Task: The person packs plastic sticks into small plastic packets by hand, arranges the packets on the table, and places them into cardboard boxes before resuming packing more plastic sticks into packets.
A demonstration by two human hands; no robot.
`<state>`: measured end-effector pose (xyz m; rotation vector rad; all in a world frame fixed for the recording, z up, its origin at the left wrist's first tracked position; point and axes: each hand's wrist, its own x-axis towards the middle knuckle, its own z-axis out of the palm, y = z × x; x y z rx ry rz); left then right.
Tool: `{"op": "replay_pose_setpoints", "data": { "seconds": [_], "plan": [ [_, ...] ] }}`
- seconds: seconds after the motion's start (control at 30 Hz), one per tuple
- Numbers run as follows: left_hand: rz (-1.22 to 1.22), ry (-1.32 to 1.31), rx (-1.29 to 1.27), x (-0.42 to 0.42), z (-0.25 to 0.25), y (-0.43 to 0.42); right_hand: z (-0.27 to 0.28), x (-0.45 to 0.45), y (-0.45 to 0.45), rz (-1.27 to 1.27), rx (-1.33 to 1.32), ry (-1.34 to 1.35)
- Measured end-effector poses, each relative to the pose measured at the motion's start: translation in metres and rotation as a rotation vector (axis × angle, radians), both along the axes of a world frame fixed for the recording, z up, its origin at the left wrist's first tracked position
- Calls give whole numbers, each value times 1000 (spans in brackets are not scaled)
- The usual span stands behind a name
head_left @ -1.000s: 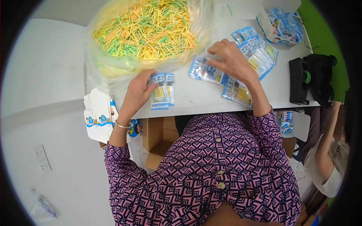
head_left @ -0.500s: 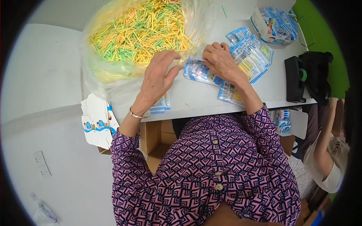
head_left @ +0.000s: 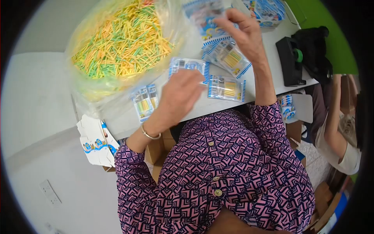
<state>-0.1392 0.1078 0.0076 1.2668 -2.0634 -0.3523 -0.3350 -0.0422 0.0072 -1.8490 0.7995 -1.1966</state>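
My right hand [head_left: 247, 35] is raised at the upper right, its thumb and finger closed on the edge of a blue-and-white plastic packet [head_left: 204, 19], which is blurred by motion. My left hand [head_left: 181, 95], with a bracelet at the wrist, is over the table at the near edge of another packet [head_left: 189, 65]. Its fingers are smeared, so their grip cannot be made out. Beneath my right hand is an overlapping group of packets [head_left: 230, 58] with yellow sticks inside. One more packet [head_left: 226, 88] lies near the table's front edge.
A large clear bag [head_left: 117, 46] of yellow, green and orange sticks stands at the left. Filled packets [head_left: 144, 102] lie below it. A carton of packets [head_left: 269, 21] and a black tape dispenser [head_left: 289, 62] are at the right. Flattened cartons [head_left: 95, 142] stand by the left edge. Another person's arm [head_left: 333, 124] shows.
My right hand has lifted upward with a packet in it. My left hand has moved right and down from the bag's edge toward the packets. The whole view has shifted slightly.
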Motion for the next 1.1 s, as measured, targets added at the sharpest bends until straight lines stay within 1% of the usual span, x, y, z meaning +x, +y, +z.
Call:
{"op": "replay_pose_setpoints", "data": {
  "seconds": [0.03, 0.07, 0.17, 0.2, 0.23, 0.27, 0.3, 0.37, 0.4, 0.43, 0.47, 0.5, 0.57, 0.6, 0.63, 0.7, 0.73, 0.77, 0.83, 0.87, 0.93, 0.97, 1.03, 1.07, 1.1],
  "plan": [
    [-86, -73, 28, -11, -5, 1, 2, -11, -4, -13, 83, -151],
    [-170, -148, 52, -21, -9, 2, 2, -29, -8, -5, 84, -164],
    [-214, -209, -20, -43, -29, 0, 21, -74, 9, -44, 152, 61],
    [-256, -265, 34, -48, -24, -2, 20, -90, 14, -60, 140, 64],
    [-270, -262, 17, -51, -26, -3, 14, -105, 18, -77, 171, 151],
    [-286, -312, 53, -52, -31, -3, 12, -119, 22, -92, 204, 239],
    [-299, -362, 93, -53, -36, -2, 14, -130, 29, -104, 197, 243],
    [-340, -375, 77, -52, -38, -3, 16, -148, 42, -168, 354, 429],
    [-379, -475, 1, -50, -38, -4, 9, -156, 44, -176, 351, 426],
    [-414, -575, -73, -50, -39, -3, -1, -162, 46, -175, 361, 480],
    [-418, -578, -75, -50, -39, -2, -8, -166, 48, -172, 372, 533],
    [-420, -608, -117, -50, -40, -1, -9, -162, 51, -176, 372, 530],
    [-425, -639, -162, -50, -41, 0, -9, -145, 57, -406, 143, 921],
    [-460, -631, -187, -48, -42, -1, -18, -140, 61, -493, 31, 952],
    [-496, -623, -212, -46, -42, -1, -22, -134, 61, -497, 33, 948],
    [-495, -601, -257, -44, -36, -2, -26, -127, 55, -515, -139, 1129],
    [-489, -575, -296, -43, -31, -3, -28, -124, 54, -524, -129, 1162],
    [-491, -577, -301, -41, -25, -6, -26, -122, 53, -530, -131, 1159],
    [-428, -517, -408, -41, -8, -16, -13, -111, 51, -571, -316, 923],
    [-429, -520, -413, -43, -4, -23, -7, -105, 49, -576, -319, 920],
    [-354, -538, -518, -46, 2, -42, 5, -94, 43, -424, -246, 675],
    [-355, -541, -531, -48, 2, -50, 5, -93, 39, -432, -256, 672],
    [-330, -576, -500, -52, -6, -61, -7, -89, 30, -316, -227, 645],
    [-329, -577, -513, -53, -15, -64, -23, -83, 28, -174, -163, 687],
    [-311, -588, -458, -56, -22, -65, -27, -80, 28, -177, -170, 687]
  ]
}}
